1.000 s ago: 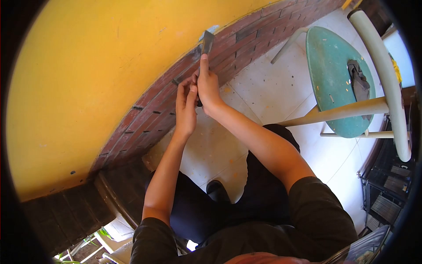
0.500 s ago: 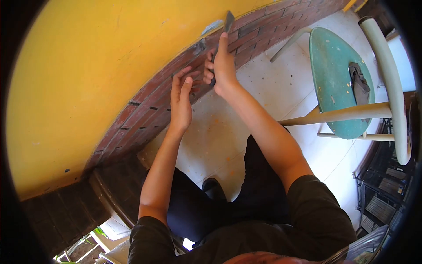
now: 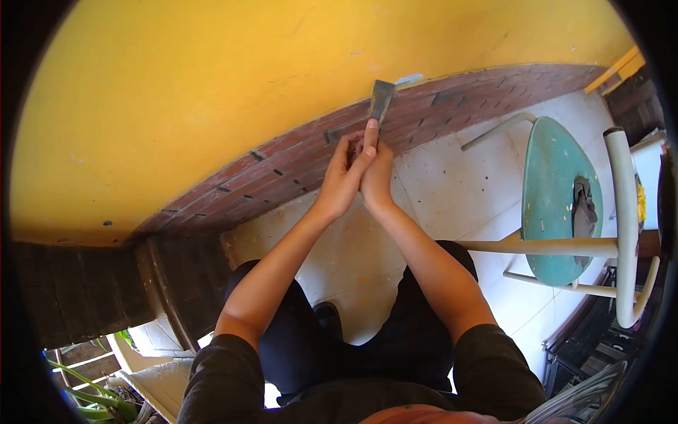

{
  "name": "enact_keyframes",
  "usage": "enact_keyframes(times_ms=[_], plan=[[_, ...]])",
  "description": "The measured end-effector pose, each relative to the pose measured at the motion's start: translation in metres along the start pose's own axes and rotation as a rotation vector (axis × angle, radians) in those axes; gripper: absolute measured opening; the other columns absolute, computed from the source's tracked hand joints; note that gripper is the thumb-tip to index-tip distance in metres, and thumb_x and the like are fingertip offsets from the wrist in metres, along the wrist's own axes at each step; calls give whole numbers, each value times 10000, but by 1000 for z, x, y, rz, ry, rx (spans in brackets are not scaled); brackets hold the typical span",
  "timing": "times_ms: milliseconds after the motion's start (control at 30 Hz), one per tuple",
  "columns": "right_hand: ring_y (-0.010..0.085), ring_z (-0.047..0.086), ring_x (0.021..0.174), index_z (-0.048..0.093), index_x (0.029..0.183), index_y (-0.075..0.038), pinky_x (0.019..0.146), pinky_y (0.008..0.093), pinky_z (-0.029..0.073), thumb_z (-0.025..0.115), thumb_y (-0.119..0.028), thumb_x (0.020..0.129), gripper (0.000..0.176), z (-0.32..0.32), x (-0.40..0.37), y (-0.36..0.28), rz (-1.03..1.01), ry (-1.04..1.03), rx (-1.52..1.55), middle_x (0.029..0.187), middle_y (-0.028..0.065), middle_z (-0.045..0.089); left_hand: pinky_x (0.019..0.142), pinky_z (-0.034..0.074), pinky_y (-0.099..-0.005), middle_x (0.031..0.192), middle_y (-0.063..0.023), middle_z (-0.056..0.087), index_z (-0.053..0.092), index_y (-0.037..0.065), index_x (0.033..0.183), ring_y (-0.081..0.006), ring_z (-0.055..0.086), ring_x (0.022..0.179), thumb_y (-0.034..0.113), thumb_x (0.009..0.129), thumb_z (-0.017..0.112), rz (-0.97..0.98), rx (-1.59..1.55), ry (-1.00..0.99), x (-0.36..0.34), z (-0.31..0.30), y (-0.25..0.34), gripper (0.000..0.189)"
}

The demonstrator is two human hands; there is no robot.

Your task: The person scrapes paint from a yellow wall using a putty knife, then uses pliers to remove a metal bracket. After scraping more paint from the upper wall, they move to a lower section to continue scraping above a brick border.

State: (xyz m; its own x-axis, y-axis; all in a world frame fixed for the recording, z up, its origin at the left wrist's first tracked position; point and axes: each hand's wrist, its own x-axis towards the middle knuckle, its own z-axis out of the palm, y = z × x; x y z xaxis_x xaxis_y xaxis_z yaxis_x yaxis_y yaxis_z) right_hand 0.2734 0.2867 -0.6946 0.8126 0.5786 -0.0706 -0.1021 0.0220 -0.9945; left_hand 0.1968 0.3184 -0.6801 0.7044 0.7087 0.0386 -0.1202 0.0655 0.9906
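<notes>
A putty knife (image 3: 382,99) with a flat grey metal blade points up and away from me, its blade end over the edge where yellow wall meets brick. My right hand (image 3: 378,175) grips its handle, the thumb stretched along toward the blade. Against it lies my left hand (image 3: 342,182), its fingers curled round the handle area and its thumb across the right hand. The handle itself is hidden by both hands. Just beyond the blade is a pale bare patch (image 3: 409,79) at the lower edge of the yellow wall (image 3: 212,106).
A curved band of red brick (image 3: 282,166) runs below the yellow paint. To the right stands a chair with a green seat (image 3: 554,212) and a dark cloth (image 3: 583,208) on it. White floor tiles (image 3: 452,187) carry scattered specks. A plant (image 3: 99,396) shows at lower left.
My left hand has come over to meet the right hand at the putty knife. The view has shifted, and the hands and blade now sit lower in it.
</notes>
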Motion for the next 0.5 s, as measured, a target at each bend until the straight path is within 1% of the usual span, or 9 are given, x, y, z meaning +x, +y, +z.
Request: enact_keyframes(times_ms=[33, 67, 100, 133, 200, 300, 367, 467, 500], plan=[[194, 586, 601, 624, 763, 16, 575, 359, 459, 499, -571, 1050, 665, -4, 0, -15, -42, -47, -59, 636, 126, 613, 1038, 430, -320, 1343, -101, 585, 473, 11, 1437, -158, 544, 1212, 311, 1051, 596, 44, 21, -19, 0, 3, 4, 505], [197, 589, 624, 632, 768, 15, 591, 363, 462, 521, -543, 1049, 635, -10, 1, -33, -84, -95, -122, 656, 132, 625, 1070, 426, -337, 1315, -116, 601, 471, 10, 1435, -187, 548, 1238, 275, 1007, 681, 50, -32, -31, 0, 5, 9, 546], [199, 592, 647, 639, 773, 14, 606, 367, 465, 542, -516, 1049, 605, -13, 1, -45, -125, -142, -188, 675, 138, 637, 1071, 423, -339, 1320, -119, 598, 477, 8, 1427, -190, 544, 1241, 264, 1003, 683, 62, -35, -13, -1, 7, 14, 537], [195, 588, 648, 628, 769, 17, 603, 363, 464, 584, -480, 1037, 566, -12, 0, -46, -97, -141, -151, 702, 132, 653, 1073, 419, -340, 1325, -121, 596, 483, 6, 1420, -192, 541, 1245, 253, 1000, 685, 74, -38, 3, -1, 9, 19, 528], [148, 529, 639, 565, 747, -13, 582, 342, 419, 561, -457, 1058, 543, -8, 4, -10, -263, -85, -279, 665, 57, 575, 1079, 410, -337, 1331, -117, 593, 489, 3, 1421, -194, 536, 1250, 241, 1005, 669, 82, -31, 27, -1, 12, 16, 512], [153, 544, 643, 566, 779, 1, 588, 355, 434, 562, -421, 1059, 507, -5, -5, -30, -277, -103, -298, 672, 67, 583, 1086, 399, -328, 1321, -104, 601, 493, -4, 1435, -192, 537, 1245, 234, 1023, 630, 111, 6, 58, 5, 12, 11, 495], [203, 624, 642, 642, 845, 22, 607, 392, 487, 587, -422, 1040, 489, -7, 5, -31, -276, -142, -301, 721, 121, 685, 1087, 401, -328, 1297, -104, 618, 498, -16, 1431, -194, 549, 1229, 222, 1025, 621, 145, 36, 85, 7, 14, 25, 486], [259, 734, 897, 698, 1103, 8, 798, 421, 552, 587, -421, 1042, 448, -8, 8, -64, -109, -280, -228, 962, 199, 753, 1103, 396, -336, 1309, -104, 624, 482, -24, 1449, -194, 552, 1232, 235, 1033, 615, 172, 81, 134, 13, 16, 41, 508], [195, 579, 1179, 553, 1350, -110, 1010, 338, 413, 622, -444, 1022, 473, 18, 6, -36, -138, -185, 259, 1248, 202, 624, 1103, 396, -336, 1309, -104, 624, 482, -24, 1449, -194, 552, 1232, 235, 1033, 615, 186, 110, 173, 11, 0, 50, 508]])
